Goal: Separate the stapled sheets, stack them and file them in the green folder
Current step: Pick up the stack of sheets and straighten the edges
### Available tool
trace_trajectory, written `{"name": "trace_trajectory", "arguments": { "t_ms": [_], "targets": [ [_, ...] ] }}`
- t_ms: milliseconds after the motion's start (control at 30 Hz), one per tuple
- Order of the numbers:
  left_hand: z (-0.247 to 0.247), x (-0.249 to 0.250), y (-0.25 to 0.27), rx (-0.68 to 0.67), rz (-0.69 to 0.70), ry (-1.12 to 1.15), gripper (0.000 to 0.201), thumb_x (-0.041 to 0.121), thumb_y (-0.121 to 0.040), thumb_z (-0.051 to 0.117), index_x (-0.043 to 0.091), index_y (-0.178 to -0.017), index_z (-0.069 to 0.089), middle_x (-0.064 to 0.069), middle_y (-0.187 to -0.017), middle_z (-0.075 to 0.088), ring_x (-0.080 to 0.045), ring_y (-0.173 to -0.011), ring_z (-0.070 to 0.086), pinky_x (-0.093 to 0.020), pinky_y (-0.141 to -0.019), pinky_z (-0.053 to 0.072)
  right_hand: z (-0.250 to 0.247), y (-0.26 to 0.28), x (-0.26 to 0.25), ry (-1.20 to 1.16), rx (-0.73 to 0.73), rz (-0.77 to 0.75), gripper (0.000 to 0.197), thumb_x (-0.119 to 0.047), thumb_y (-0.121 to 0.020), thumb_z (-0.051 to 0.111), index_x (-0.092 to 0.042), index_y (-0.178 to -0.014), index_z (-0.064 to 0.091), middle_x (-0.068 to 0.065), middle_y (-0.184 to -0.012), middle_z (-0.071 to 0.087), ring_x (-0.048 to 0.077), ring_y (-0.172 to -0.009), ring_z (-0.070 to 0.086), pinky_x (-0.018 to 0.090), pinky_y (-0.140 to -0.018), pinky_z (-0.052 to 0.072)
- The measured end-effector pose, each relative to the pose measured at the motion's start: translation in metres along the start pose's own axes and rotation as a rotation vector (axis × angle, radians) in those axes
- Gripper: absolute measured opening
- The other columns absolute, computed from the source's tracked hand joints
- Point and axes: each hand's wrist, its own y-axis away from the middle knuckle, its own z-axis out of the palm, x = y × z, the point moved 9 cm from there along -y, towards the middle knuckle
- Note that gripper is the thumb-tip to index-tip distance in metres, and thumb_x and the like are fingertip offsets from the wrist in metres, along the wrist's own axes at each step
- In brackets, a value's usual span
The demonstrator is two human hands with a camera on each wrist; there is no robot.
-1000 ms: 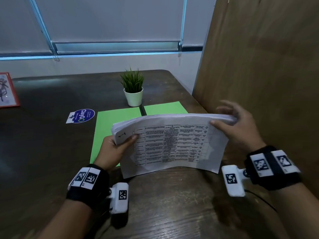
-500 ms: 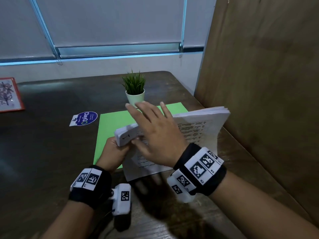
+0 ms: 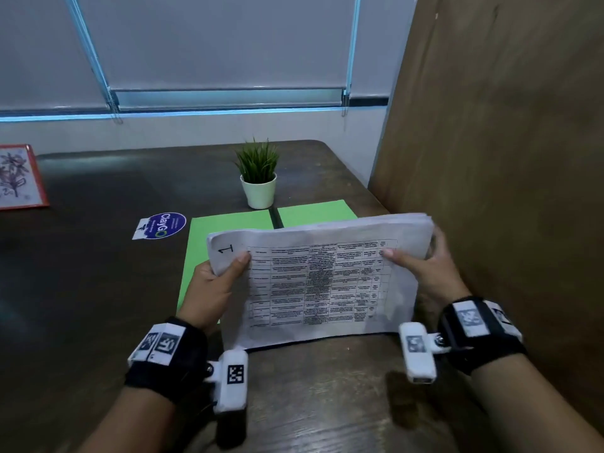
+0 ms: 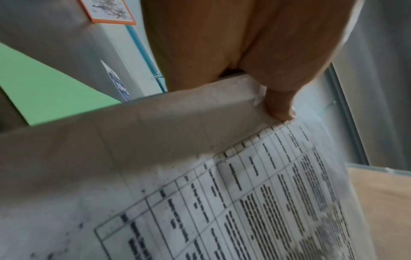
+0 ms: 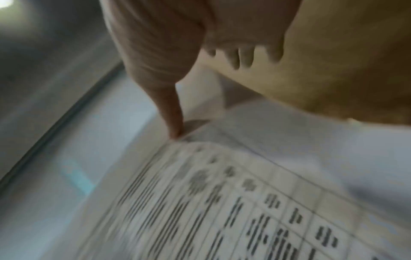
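Observation:
A thick stack of printed sheets (image 3: pixel 323 282) with a table on the top page stands tilted on its lower edge on the dark table. My left hand (image 3: pixel 215 282) grips its left top corner, thumb on the front by a handwritten "1". My right hand (image 3: pixel 425 266) grips the right top corner, thumb on the front and fingers behind. The left wrist view shows my thumb on the stack (image 4: pixel 222 193); the right wrist view shows the same at the other corner of the stack (image 5: pixel 244 202). The green folder (image 3: pixel 228 230) lies open and flat behind the stack, partly hidden by it.
A small potted plant (image 3: pixel 259 178) stands just beyond the folder. A blue and white sticker (image 3: pixel 160 225) lies to the folder's left. A red-framed picture (image 3: pixel 18 176) sits at the far left. A wooden panel (image 3: pixel 506 158) walls off the right side.
My right hand reached across to the stack's left corner half a second ago, then came back to grip the right top corner. The left hand kept its grip throughout.

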Motion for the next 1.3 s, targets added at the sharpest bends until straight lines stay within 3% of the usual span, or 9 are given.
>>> {"name": "trace_trajectory", "arguments": {
  "t_ms": [133,267,400,600,833,967,1067,1200,1300],
  "targets": [
    [-0.005,0.01,0.001,-0.003,-0.004,0.069,0.012,0.015,-0.094,0.06,0.01,-0.094,0.071,-0.002,-0.087,0.079,-0.014,-0.078,0.075,-0.024,-0.067,0.06,0.016,0.019,0.007,0.017,-0.339,0.128,0.035,0.003,-0.082,0.066,-0.002,-0.117,0.063,0.01,-0.103,0.076,0.031,-0.097,0.072,0.032,-0.07,0.061],
    [-0.02,0.025,-0.003,0.083,0.075,0.005,0.018,0.016,-0.079,0.075,0.012,-0.096,0.071,0.001,-0.092,0.078,-0.011,-0.085,0.073,-0.025,-0.074,0.061,0.02,0.02,-0.008,0.096,-0.318,-0.018,0.036,-0.01,-0.08,0.073,-0.012,-0.115,0.067,0.007,-0.113,0.074,0.025,-0.107,0.07,0.044,-0.095,0.055],
    [-0.016,0.049,0.005,0.067,0.236,-0.016,0.016,0.004,-0.085,0.07,0.017,-0.096,0.071,0.012,-0.086,0.078,0.0,-0.084,0.072,-0.013,-0.068,0.055,0.025,0.026,-0.022,0.127,-0.323,-0.121,0.027,-0.008,-0.088,0.069,-0.021,-0.112,0.067,-0.004,-0.113,0.074,0.01,-0.102,0.07,0.028,-0.086,0.058],
    [-0.01,-0.016,0.018,0.02,0.029,-0.101,0.016,0.004,-0.082,0.076,0.014,-0.095,0.074,0.005,-0.088,0.079,-0.013,-0.089,0.075,-0.015,-0.065,0.056,0.021,0.032,0.041,0.232,-0.337,0.055,0.041,0.001,-0.085,0.071,-0.015,-0.121,0.063,0.009,-0.123,0.07,0.021,-0.111,0.067,0.047,-0.101,0.051],
    [-0.021,-0.002,0.006,0.052,0.08,-0.084,0.018,0.007,-0.082,0.076,0.016,-0.097,0.073,0.01,-0.092,0.078,-0.002,-0.087,0.073,-0.016,-0.069,0.057,0.025,0.033,0.023,0.055,-0.426,0.018,0.047,-0.002,-0.087,0.069,-0.012,-0.131,0.056,0.01,-0.126,0.068,0.023,-0.115,0.065,0.045,-0.097,0.053],
    [-0.023,-0.045,0.015,0.079,-0.078,-0.113,0.018,0.02,-0.078,0.08,0.007,-0.091,0.077,-0.006,-0.092,0.079,-0.025,-0.096,0.074,-0.042,-0.089,0.059,0.017,0.035,0.073,0.307,-0.411,0.106,0.039,-0.002,-0.084,0.074,-0.026,-0.113,0.064,-0.004,-0.115,0.073,0.004,-0.102,0.07,0.04,-0.101,0.052],
    [-0.023,-0.05,0.015,0.115,-0.139,-0.037,0.029,0.023,-0.076,0.08,0.0,-0.095,0.076,-0.017,-0.094,0.077,-0.039,-0.097,0.072,-0.056,-0.093,0.056,0.013,0.034,0.092,0.365,-0.469,0.136,0.035,-0.011,-0.083,0.077,-0.028,-0.113,0.068,-0.011,-0.112,0.074,0.009,-0.109,0.068,0.044,-0.106,0.048],
    [-0.024,-0.035,0.01,0.148,-0.103,0.012,0.021,0.018,-0.083,0.077,0.001,-0.096,0.074,-0.014,-0.092,0.078,-0.038,-0.095,0.073,-0.05,-0.084,0.06,0.002,0.024,0.071,0.34,-0.34,0.116,0.027,-0.018,-0.08,0.079,-0.008,-0.105,0.075,0.002,-0.104,0.076,0.009,-0.088,0.072,0.031,-0.084,0.058],
    [-0.016,-0.024,0.011,0.162,-0.1,0.162,0.015,0.015,-0.09,0.071,0.009,-0.103,0.071,-0.006,-0.095,0.079,-0.027,-0.092,0.076,-0.035,-0.07,0.062,0.006,0.025,0.049,-0.108,-0.215,0.166,0.038,-0.024,-0.074,0.077,0.002,-0.1,0.068,0.023,-0.09,0.071,0.025,-0.068,0.066,0.033,-0.055,0.052]
  ]
}}
